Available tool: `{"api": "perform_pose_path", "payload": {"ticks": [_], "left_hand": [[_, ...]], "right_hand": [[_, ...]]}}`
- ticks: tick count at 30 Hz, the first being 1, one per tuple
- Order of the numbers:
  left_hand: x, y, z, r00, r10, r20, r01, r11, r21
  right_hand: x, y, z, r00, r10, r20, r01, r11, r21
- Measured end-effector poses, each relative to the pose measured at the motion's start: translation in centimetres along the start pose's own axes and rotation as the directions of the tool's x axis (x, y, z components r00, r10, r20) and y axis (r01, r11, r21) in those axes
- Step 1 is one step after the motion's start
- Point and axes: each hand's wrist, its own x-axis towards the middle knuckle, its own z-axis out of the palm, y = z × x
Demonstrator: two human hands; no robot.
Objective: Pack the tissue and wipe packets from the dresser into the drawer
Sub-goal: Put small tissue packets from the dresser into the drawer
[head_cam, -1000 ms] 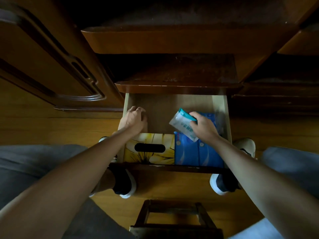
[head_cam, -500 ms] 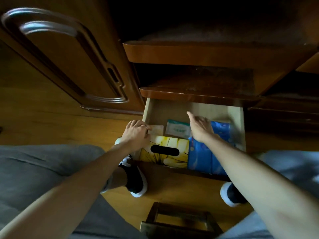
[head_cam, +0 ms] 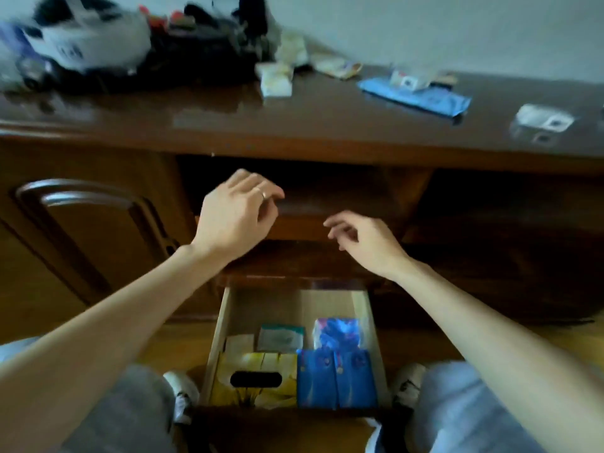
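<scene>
The open drawer [head_cam: 218, 341] holds a yellow tissue box [head_cam: 258, 364], blue tissue packs [head_cam: 336, 380], a teal wipe packet [head_cam: 281, 338], a pale packet [head_cam: 239, 344] and a blue-patterned pack [head_cam: 336, 331]. Both hands hang empty above the drawer, in front of the dresser's dark shelf. My left hand [head_cam: 235, 214] has its fingers loosely curled; my right hand [head_cam: 362, 240] has its fingers spread. On the dresser top [head_cam: 228, 119] lie a long blue packet [head_cam: 418, 96], a white packet [head_cam: 276, 81], a small pale packet [head_cam: 340, 67] and a grey-white packet [head_cam: 542, 119].
A pile of bags and dark clutter [head_cam: 108, 44] fills the dresser top's back left. A cabinet door [head_cam: 85, 230] with a curved moulding is at the left. My knees and white shoes [head_cam: 181, 390] flank the drawer.
Both hands have left the drawer and risen toward the dresser top. The teal wipe packet my right hand held now lies in the drawer. The view has tilted up.
</scene>
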Motion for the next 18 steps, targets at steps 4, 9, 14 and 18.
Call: {"api": "perform_pose_path", "payload": {"ticks": [4,9,14,18], "left_hand": [[8.3,0.4,-2.8,0.990,-0.057,-0.125,0.065,0.996,0.062],[15.0,-3.0,-1.1,0.954,-0.278,0.111,0.266,0.958,0.107],[20.7,-6.0,3.3,0.879,-0.397,0.265,0.390,0.917,0.080],[25.1,-8.5,7.2,0.837,-0.462,0.292,0.452,0.886,0.107]], "right_hand": [[1.9,-4.9,-6.9,0.947,-0.183,-0.266,0.159,0.981,-0.108],[6.9,-6.0,-11.2,0.890,-0.243,-0.386,0.113,0.937,-0.330],[13.0,-3.7,-14.0,0.949,-0.095,-0.302,-0.028,0.925,-0.378],[17.4,-1.7,-15.2,0.969,-0.019,-0.247,-0.109,0.863,-0.493]]}}
